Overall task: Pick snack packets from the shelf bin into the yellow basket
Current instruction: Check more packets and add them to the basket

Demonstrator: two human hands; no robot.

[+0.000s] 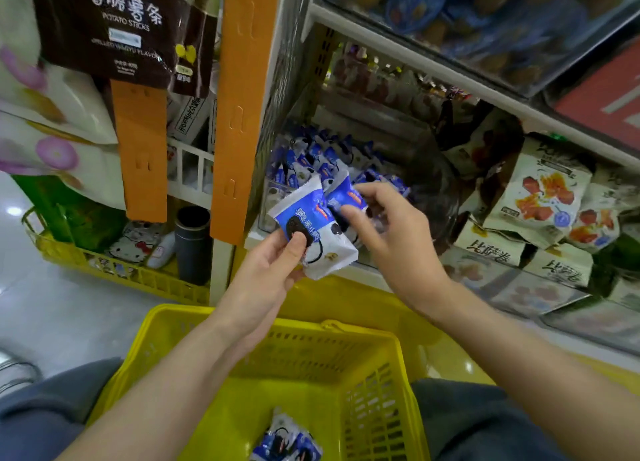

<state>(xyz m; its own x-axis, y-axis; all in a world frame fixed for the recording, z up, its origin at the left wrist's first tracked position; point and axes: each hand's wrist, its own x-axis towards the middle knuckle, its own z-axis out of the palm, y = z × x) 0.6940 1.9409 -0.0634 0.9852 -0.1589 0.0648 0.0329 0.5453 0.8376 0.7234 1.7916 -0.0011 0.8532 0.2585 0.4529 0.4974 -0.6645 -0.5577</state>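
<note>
Nearest, low between the person's knees, sits the yellow basket [162,325], and a small cluster of blue-and-white snack packets [286,441] already lies on its floor, so part of the picking looks done, though most of the basket floor shows bare. Above its far rim the left hand [273,270] holds up one packet [313,234], thumb pressed on its face and fingers curled behind, clear of the shelf but not yet over the basket's middle. Just beside it, the right hand [391,232] pinches a second packet [346,197] between thumb and forefinger, the other fingers loosely bent; this packet touches or overlaps the first, and I cannot tell whether it has fully left the pile. Beyond both hands, the shelf bin [266,190] holds a heap of the same packets [311,152], so plenty appears left to take. My reading is that two packets are in hand and wait to be dropped in.
</note>
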